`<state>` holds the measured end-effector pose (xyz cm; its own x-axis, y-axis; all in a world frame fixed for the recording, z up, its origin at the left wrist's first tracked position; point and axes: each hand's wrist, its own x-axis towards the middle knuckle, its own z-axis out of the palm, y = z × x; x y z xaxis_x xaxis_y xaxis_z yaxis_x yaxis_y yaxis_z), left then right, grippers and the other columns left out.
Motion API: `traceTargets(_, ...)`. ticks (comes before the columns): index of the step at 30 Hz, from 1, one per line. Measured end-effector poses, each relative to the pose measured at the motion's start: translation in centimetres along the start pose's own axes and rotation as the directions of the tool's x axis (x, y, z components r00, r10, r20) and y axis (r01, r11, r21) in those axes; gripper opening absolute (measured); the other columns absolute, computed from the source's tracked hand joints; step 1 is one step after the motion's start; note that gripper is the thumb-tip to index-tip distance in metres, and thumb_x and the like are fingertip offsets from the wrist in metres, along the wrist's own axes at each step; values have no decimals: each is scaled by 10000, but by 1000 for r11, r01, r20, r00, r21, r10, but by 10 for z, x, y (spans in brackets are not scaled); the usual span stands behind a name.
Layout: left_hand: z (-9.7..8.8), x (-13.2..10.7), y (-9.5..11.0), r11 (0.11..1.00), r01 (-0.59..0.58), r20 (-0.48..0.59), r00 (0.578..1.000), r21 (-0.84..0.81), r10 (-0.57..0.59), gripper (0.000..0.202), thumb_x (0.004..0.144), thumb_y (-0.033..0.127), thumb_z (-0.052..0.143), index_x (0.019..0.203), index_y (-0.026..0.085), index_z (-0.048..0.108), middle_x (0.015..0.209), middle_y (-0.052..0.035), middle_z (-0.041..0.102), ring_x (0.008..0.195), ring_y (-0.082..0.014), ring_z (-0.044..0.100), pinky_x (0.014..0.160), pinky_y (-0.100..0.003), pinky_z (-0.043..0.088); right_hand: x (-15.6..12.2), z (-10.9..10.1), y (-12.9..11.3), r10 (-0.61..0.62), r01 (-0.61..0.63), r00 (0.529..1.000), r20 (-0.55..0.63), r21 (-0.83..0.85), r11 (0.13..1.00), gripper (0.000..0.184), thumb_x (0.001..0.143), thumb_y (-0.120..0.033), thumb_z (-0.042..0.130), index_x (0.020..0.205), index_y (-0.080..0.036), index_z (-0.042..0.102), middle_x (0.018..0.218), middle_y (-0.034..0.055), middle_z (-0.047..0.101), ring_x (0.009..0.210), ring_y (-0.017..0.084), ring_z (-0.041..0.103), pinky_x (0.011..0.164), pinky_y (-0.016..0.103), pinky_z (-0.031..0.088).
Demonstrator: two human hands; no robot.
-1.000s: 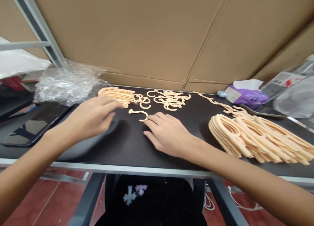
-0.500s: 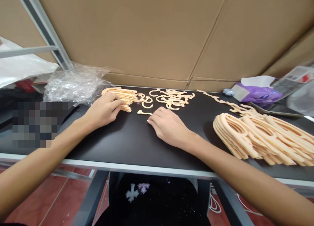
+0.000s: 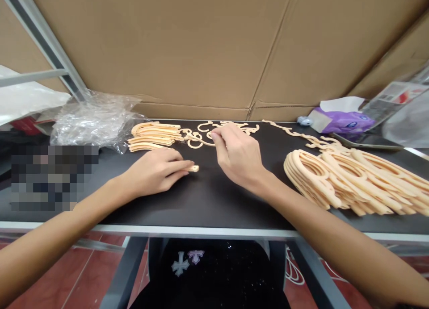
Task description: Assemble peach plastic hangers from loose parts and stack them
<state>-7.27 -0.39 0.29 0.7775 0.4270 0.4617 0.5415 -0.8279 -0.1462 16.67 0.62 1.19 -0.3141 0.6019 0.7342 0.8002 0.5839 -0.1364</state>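
- A pale peach strip is gripped in the left hand, whose fingers are closed around it; only its end is exposed, and the rest is hidden by the hand.
- The thin stem of a peach hook is pinched between thumb and fingers of the right hand; its curved part is covered by that hand.
- Both pieces are held above the middle of the black bench, the hook farther back than the strip; whether the strip is touched to the surface cannot be told.
- A stack of curved strips is laid behind the left hand, with a few loose hooks placed just beside it.
- More hooks are heaped behind the right hand and partly hidden by it.
- Folded peach hanger parts are piled at the right, and a line of small peach pieces is strung out behind them.
- Crumpled clear plastic is left at the back left; a purple tissue pack is set at the back right.
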Motion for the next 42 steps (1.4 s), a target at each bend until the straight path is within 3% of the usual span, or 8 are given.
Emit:
traceTargets(5, 17, 40, 27, 994, -66, 91, 994, 88, 58, 259, 1021, 253, 514, 1051, 164, 755, 888, -77, 731, 742, -209, 675, 682, -344, 513, 0, -1, -3, 74, -62, 981, 179, -76, 995, 308, 1039, -249, 410, 998, -158, 701, 997, 94, 722, 860, 210, 639, 655, 303, 349)
traceTargets(10, 15, 54, 32, 983, -84, -56, 994, 161, 94, 301, 1019, 324, 518, 876, 154, 720, 854, -78, 726, 739, -207, 661, 686, -336, 496, 2, -3, 2, 115, -96, 971, 209, -101, 990, 338, 1052, -253, 378, 1051, -155, 702, 1071, 100, 719, 900, 225, 649, 655, 312, 346)
traceTargets(14, 3, 40, 8, 978, 167, -186, 972, 126, -143, 277, 963, 410, 592, 930, 152, 688, 880, -98, 709, 833, -247, 660, 753, -360, 497, 3, -4, 4, 22, -13, 975, 220, -41, 999, 337, 1053, -240, 379, 1093, -136, 697, 1051, 119, 709, 892, 224, 633, 666, 312, 353)
traceTargets(17, 1, 33, -11, 961, 266, -82, 959, -77, -272, 250, 954, 407, 593, 1019, 187, 692, 943, -68, 724, 868, -229, 670, 781, -338, 493, 1, -3, 3, -96, 97, 963, 254, 10, 995, 335, 1047, -209, 372, 1045, -132, 699, 984, 119, 702, 845, 212, 610, 672, 310, 355)
traceTargets(23, 2, 36, -13, 911, 241, 205, 962, -335, -179, 222, 952, 324, 554, 925, 202, 738, 876, -30, 752, 769, -171, 665, 713, -278, 468, -3, 4, 4, -235, 217, 951, 201, 110, 970, 351, 1042, -186, 363, 979, -108, 699, 937, 131, 687, 825, 206, 596, 714, 318, 405)
traceTargets(29, -4, 39, -12, 858, 353, 102, 935, -372, -340, 201, 891, 333, 602, 871, 207, 757, 846, -9, 773, 764, -176, 686, 722, -282, 498, 0, -2, 5, -69, 30, 977, 201, 189, 981, 331, 1029, -181, 414, 1235, -117, 665, 1138, 142, 710, 1012, 231, 650, 852, 336, 470)
traceTargets(34, -5, 41, -20, 625, 487, 102, 831, -610, -547, 170, 830, 337, 671, 831, 170, 700, 802, -38, 743, 732, -179, 714, 683, -277, 555, 4, -8, 17, 36, -10, 802, 596, -48, 999, 437, 856, -3, 480, 1169, -158, 744, 1093, 153, 732, 971, 288, 672, 763, 363, 463)
traceTargets(42, 9, 40, -25, 475, 509, 152, 781, -718, -606, 208, 743, 337, 784, 805, 162, 691, 833, -47, 739, 767, -174, 701, 770, -307, 591, 2, -10, 21, -283, 54, 716, 638, 354, 934, 511, 902, -71, 519, 1352, -251, 681, 972, 76, 669, 926, 193, 610, 852, 325, 478)
